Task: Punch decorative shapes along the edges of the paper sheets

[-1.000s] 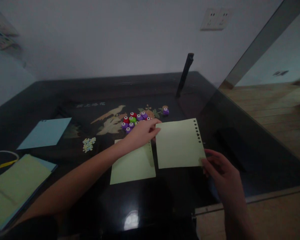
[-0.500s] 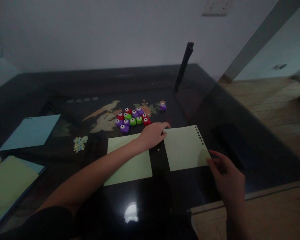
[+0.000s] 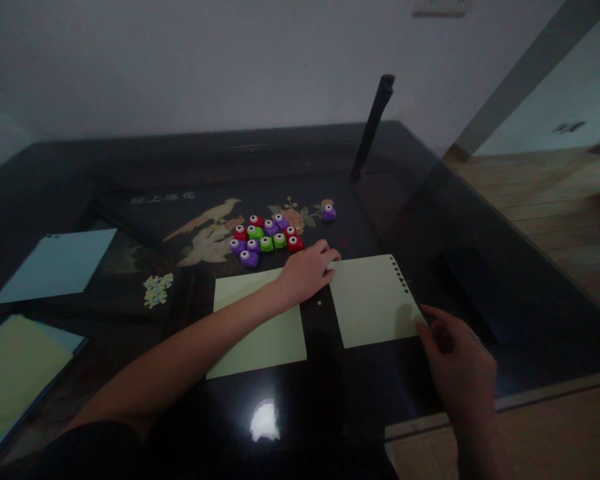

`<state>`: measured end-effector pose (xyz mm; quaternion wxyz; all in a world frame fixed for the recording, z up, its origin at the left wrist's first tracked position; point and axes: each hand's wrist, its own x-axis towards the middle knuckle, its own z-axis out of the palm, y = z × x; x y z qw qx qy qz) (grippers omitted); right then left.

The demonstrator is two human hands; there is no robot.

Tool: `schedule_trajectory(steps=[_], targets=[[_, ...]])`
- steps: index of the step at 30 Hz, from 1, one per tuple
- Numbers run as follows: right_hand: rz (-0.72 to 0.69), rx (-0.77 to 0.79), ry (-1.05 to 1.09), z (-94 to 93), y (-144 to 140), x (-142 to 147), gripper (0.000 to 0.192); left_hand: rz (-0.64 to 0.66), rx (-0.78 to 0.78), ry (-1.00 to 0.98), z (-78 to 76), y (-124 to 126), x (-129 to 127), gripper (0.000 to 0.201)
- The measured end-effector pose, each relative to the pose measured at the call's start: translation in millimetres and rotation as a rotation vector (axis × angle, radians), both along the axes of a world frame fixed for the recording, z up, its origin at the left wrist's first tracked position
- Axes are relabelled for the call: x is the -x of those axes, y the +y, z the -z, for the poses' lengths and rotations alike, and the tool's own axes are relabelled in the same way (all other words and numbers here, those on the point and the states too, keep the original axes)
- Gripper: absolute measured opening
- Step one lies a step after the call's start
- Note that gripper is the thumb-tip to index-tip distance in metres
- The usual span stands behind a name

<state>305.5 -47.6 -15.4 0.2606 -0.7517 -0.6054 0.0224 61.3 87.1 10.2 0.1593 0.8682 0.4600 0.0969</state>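
Left of the left hand [image 3: 307, 272] lie a paper stack [image 3: 20, 380], one blue sheet [image 3: 55, 267] and scattered cut-outs [image 3: 157, 291]; its forearm [image 3: 205, 340] blocks part of one plain sheet [image 3: 270, 343], twelve punches [image 3: 266, 244] clustered just beyond the wrist. Half-curled, that hand meets one punched sheet's [image 3: 370, 297] corner, grip unclear, one purple punch [image 3: 329, 213] beyond; the right hand [image 3: 457, 357] pinches the sheet's right edge.

Head-worn view, looking forward and down, close over black table [image 3: 405, 220]
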Motion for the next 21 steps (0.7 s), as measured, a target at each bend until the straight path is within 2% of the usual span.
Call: schedule_trajectory(steps=[5, 11, 17, 21], targets=[[0.005, -0.063, -0.04, -2.3, 0.6, 1.6, 0.054, 0.007, -0.052, 0.007, 4.7, 0.9, 1.6, 0.024], [0.027, -0.033, -0.016, 0.1, 1.6, -0.1, 0.056, 0.02, -0.129, 0.013, 4.3, 0.5, 2.1, 0.022], [0.029, -0.037, 0.015, -0.1, 2.0, -3.7, 0.064, 0.03, -0.195, -0.034, -21.1, 3.0, 12.2, 0.024], [0.007, -0.104, -0.01, -4.3, 1.0, -0.4, 0.063, -0.012, -0.245, -0.132, -43.6, 7.4, 49.9, 0.022]])
